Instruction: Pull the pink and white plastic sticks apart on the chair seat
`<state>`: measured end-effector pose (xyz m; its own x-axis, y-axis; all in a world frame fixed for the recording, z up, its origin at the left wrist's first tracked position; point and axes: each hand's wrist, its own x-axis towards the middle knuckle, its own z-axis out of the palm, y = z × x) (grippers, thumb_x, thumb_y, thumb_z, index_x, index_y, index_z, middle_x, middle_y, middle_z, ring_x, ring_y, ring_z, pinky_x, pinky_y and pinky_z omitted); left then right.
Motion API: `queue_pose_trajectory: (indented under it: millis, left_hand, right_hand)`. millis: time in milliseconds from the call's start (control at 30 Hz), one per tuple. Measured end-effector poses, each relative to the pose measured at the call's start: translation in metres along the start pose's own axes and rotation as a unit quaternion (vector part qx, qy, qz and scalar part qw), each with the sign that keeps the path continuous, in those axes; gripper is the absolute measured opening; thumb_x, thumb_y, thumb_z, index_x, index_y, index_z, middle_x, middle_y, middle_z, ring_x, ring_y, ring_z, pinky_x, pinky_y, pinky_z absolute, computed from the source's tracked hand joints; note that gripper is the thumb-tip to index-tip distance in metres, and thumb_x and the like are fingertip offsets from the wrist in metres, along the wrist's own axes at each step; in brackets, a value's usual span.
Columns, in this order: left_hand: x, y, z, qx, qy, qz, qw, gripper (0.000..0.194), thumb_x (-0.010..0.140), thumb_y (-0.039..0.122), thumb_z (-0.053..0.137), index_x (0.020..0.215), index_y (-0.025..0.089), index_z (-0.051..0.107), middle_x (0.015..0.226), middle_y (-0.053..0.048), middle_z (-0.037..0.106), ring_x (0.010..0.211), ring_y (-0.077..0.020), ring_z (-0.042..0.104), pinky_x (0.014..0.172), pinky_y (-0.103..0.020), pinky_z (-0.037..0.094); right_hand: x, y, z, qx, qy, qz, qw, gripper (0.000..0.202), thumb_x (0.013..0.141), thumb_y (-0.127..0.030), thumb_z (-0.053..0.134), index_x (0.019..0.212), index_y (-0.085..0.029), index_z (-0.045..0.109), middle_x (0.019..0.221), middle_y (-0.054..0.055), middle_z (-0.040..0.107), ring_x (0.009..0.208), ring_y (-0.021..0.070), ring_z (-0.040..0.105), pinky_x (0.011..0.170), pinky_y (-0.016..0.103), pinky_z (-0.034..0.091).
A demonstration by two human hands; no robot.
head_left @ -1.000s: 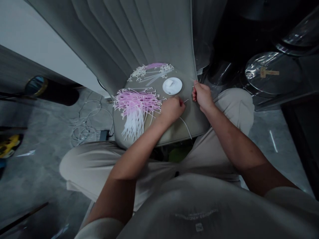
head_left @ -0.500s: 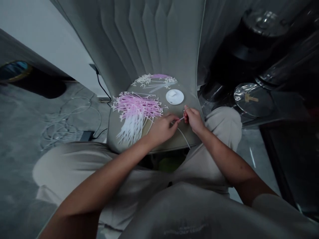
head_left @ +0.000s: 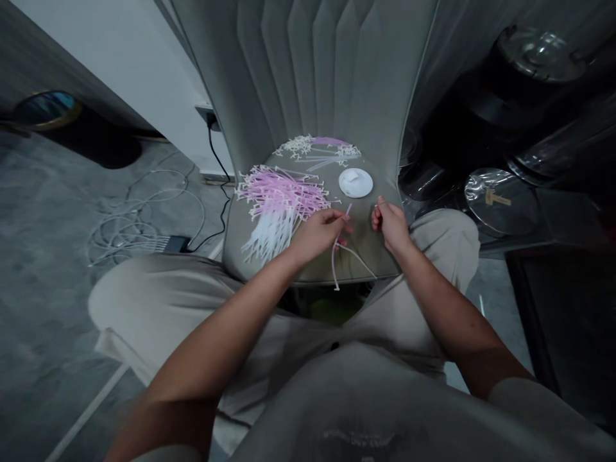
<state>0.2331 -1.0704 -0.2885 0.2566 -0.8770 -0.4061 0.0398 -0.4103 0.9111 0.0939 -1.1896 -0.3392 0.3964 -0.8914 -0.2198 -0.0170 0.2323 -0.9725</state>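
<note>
My left hand [head_left: 320, 234] is closed on a thin pink strip [head_left: 335, 269], which hangs down from the fingers with a small white end; a pale strip [head_left: 359, 256] trails to the right beneath. To its right, my right hand [head_left: 391, 223] is closed in a pinch, and what it holds is too small to name. Beside my left hand lies a heap of pink and white strips [head_left: 283, 196] on the grey chair seat [head_left: 380, 256]. A white round dish [head_left: 356, 183] with something small and white in it sits above my hands.
More strips with white ends [head_left: 301, 146] lie at the back of the seat. Coiled cables [head_left: 129, 224] and a black box [head_left: 176, 244] are on the floor to the left. Clear-wrapped round objects [head_left: 500, 200] stand at the right.
My hands have moved apart, and the pink strip that was between them now hangs from my left hand. The view has shifted, so the chair appears farther right.
</note>
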Motion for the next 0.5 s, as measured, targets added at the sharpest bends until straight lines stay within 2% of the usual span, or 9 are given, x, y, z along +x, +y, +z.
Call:
queue_pose_trajectory:
  millis: [67,133,200,267,367,500]
  left_hand:
    - [0.003,-0.007,0.004,-0.004,-0.005,-0.035,0.999,0.018,0.091,0.031,0.052,0.097,0.017,0.06,0.092,-0.004,0.072,0.053,-0.0089,0.061,0.048,-0.021,0.045]
    - [0.007,-0.015,0.007,0.018,-0.004,-0.043,0.999,0.02,0.09,0.032,0.052,0.097,0.017,0.061,0.087,-0.003,0.071,0.051,-0.0081,0.058,0.049,-0.021,0.045]
    - [0.011,-0.024,0.01,0.067,-0.003,-0.014,0.998,0.023,0.091,0.035,0.051,0.094,0.016,0.063,0.079,-0.002,0.07,0.051,-0.008,0.056,0.051,-0.021,0.044]
    - [0.012,-0.03,0.012,0.14,-0.005,0.04,0.989,0.026,0.093,0.036,0.048,0.09,0.017,0.065,0.075,-0.001,0.07,0.055,-0.0092,0.057,0.055,-0.021,0.044]
    - [0.007,-0.032,0.016,0.274,0.005,0.121,0.954,0.027,0.094,0.033,0.045,0.092,0.019,0.068,0.083,-0.002,0.073,0.068,-0.013,0.063,0.064,-0.024,0.044]
    - [-0.002,-0.03,0.022,0.385,0.052,0.147,0.91,0.03,0.096,0.038,0.045,0.104,0.022,0.069,0.095,-0.005,0.074,0.081,-0.0177,0.066,0.069,-0.027,0.044]
  right_hand:
    - [0.0,0.002,0.0,-0.003,-0.003,-0.006,1.0,0.056,0.078,-0.071,0.06,0.059,-0.02,0.043,0.048,-0.007,0.044,0.041,0.0055,0.038,0.041,0.019,0.031]
    - [-0.001,0.004,0.0,-0.01,-0.011,-0.022,1.0,0.055,0.077,-0.07,0.06,0.06,-0.02,0.044,0.049,-0.007,0.044,0.042,0.0055,0.039,0.041,0.019,0.031]
    - [-0.002,0.007,0.0,-0.023,-0.025,-0.041,0.999,0.055,0.078,-0.07,0.059,0.06,-0.02,0.045,0.05,-0.007,0.044,0.043,0.0056,0.039,0.042,0.019,0.032]
    - [-0.003,0.009,0.001,-0.044,-0.035,-0.055,0.997,0.055,0.079,-0.071,0.057,0.059,-0.02,0.046,0.051,-0.007,0.045,0.044,0.006,0.04,0.044,0.019,0.034]
    - [-0.006,0.009,0.001,-0.085,-0.043,-0.06,0.994,0.054,0.082,-0.07,0.054,0.06,-0.021,0.048,0.052,-0.006,0.045,0.047,0.0073,0.041,0.046,0.021,0.034]
    - [-0.011,0.009,0.002,-0.128,-0.052,-0.083,0.987,0.052,0.087,-0.065,0.051,0.059,-0.021,0.048,0.054,-0.005,0.045,0.051,0.0087,0.041,0.049,0.022,0.034]
